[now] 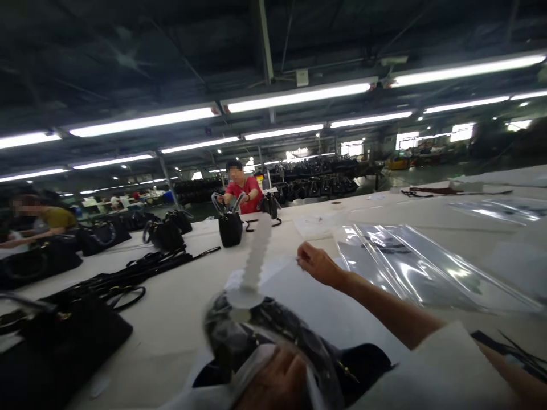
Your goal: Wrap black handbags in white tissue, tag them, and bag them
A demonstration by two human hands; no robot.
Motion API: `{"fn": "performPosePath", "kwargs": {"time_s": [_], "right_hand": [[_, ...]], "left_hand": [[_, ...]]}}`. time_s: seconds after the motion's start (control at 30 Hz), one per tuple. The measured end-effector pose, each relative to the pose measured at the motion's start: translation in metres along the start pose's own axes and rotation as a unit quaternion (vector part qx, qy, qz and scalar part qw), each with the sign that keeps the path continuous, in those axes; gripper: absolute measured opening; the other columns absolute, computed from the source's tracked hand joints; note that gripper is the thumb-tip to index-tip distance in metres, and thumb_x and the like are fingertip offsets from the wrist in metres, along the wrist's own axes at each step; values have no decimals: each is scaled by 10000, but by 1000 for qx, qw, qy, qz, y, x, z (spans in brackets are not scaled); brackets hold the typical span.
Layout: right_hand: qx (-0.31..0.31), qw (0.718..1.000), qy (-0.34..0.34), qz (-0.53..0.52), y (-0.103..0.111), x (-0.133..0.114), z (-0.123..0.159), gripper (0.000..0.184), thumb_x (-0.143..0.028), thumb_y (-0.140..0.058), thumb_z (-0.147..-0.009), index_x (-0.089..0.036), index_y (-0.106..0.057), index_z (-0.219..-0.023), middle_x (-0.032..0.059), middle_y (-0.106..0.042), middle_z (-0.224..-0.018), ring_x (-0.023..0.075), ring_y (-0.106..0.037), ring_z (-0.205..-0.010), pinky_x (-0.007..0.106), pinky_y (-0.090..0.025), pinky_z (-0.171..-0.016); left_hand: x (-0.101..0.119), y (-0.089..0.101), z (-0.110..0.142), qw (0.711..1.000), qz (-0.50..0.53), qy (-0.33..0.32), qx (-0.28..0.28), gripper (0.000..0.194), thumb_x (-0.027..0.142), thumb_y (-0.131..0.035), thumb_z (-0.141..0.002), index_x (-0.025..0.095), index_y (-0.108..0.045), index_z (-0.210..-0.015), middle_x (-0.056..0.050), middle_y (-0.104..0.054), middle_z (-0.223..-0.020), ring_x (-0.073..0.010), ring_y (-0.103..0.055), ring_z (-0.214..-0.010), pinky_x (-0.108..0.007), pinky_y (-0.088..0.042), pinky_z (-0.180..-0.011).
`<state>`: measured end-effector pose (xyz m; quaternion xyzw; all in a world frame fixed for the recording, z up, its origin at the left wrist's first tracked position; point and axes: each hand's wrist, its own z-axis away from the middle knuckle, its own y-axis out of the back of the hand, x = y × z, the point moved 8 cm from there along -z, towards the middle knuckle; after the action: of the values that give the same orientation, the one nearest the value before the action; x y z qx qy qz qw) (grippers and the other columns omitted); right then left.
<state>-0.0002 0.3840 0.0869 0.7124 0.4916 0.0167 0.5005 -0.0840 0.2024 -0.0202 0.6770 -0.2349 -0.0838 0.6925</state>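
Note:
In front of me at the bottom lies a black handbag point(363, 367), its curved handle point(294, 327) wrapped in clear film. Over it, my left hand point(277, 376) is closed with curled fingers on a thin white sheet point(258, 361); its fingertips are partly hidden. A blurred pale strip with wavy edges point(257, 250) stands up from the handle's top. My right hand point(318, 263) is stretched forward above the table, fingers bent together. Whether anything small is between them does not show. White paper point(333, 324) lies beneath, between my hands.
Clear plastic sheets point(410, 262) cover the table's right side. Black handbags point(77, 341) and straps point(141, 270) lie on the left. Across the white table point(179, 336), a person in red point(250, 191) handles an upright black bag point(231, 229). Another person point(55, 219) is far left.

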Motion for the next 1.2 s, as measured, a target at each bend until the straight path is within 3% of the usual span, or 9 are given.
{"fn": "performPosePath", "kwargs": {"time_s": [0.17, 0.27, 0.37, 0.53, 0.73, 0.83, 0.93, 1.07, 1.2], "right_hand": [[-25, 984, 68, -164, 31, -81, 24, 89, -196, -469, -753, -211, -387, -723, -65, -470, -573, 96, -434, -529, 216, -349, -544], [-81, 976, 83, -182, 33, -119, 46, 90, -219, -497, -738, -198, -421, -696, -56, -473, -584, 94, -430, -547, 215, -347, -534], [-153, 963, 67, -212, 25, -141, 66, 127, -276, -559, -711, -178, -479, -708, -28, -528, -658, 113, -487, -610, 226, -391, -553], [-233, 927, -5, -293, 12, -147, 83, 266, -362, -660, -635, -158, -514, -725, -5, -569, -684, 144, -541, -651, 263, -456, -586], [-261, 922, -61, -280, 15, -151, 88, 277, -295, -733, -549, -133, -595, -726, 8, -629, -678, 145, -570, -636, 243, -452, -579], [-305, 908, -92, -271, 9, -155, 92, 250, -312, -742, -519, -114, -629, -623, 2, -619, -612, 123, -540, -573, 236, -444, -563], [-335, 895, -113, -272, 1, -159, 97, 286, -348, -752, -487, -106, -661, -610, -5, -602, -566, 116, -520, -539, 241, -447, -559], [-364, 888, -115, -256, -5, -165, 106, 299, -347, -748, -489, -110, -695, -664, -3, -616, -590, 118, -521, -545, 244, -444, -569], [-377, 893, -103, -224, -5, -166, 113, 332, -376, -739, -505, -114, -702, -705, 5, -621, -615, 133, -532, -583, 252, -442, -589]], "left_hand": [[18, 35, 2, 999, 48, 19, 8, 500, 479, -687, -692, 289, -486, -1108, -33, -502, -1153, -212, -504, -1040, -311, -448, -878], [24, 46, 13, 996, 72, 48, 2, 590, 521, -726, -634, 238, -488, -1093, -68, -450, -1183, -242, -483, -1056, -343, -432, -897], [33, 55, 19, 999, 38, 36, 9, 582, 504, -758, -618, 191, -515, -1044, -93, -484, -1144, -275, -474, -1077, -369, -418, -927], [47, 63, 27, 998, -3, 1, 65, 602, 406, -777, -654, 115, -479, -1089, -151, -525, -1155, -290, -469, -1137, -381, -390, -999], [57, 54, 40, 991, -28, -13, 133, 641, 238, -747, -706, 77, -374, -1202, -242, -404, -1313, -361, -322, -1292, -510, -330, -1046], [62, 57, 47, 970, -66, -54, 229, 690, 226, -777, -666, 105, -368, -1208, -227, -437, -1289, -366, -397, -1240, -529, -421, -967], [58, 58, 56, 949, -75, -77, 295, 782, 277, -795, -645, 94, -335, -1250, -200, -525, -1182, -329, -529, -1088, -477, -502, -873], [54, 57, 70, 923, -93, -127, 352, 656, 338, -601, -834, 113, -260, -1347, -144, -596, -1089, -242, -603, -951, -363, -543, -795], [53, 54, 82, 890, -147, -155, 403, 453, 200, -372, -937, 121, -276, -1373, -108, -628, -1021, -190, -615, -915, -297, -526, -808]]}}
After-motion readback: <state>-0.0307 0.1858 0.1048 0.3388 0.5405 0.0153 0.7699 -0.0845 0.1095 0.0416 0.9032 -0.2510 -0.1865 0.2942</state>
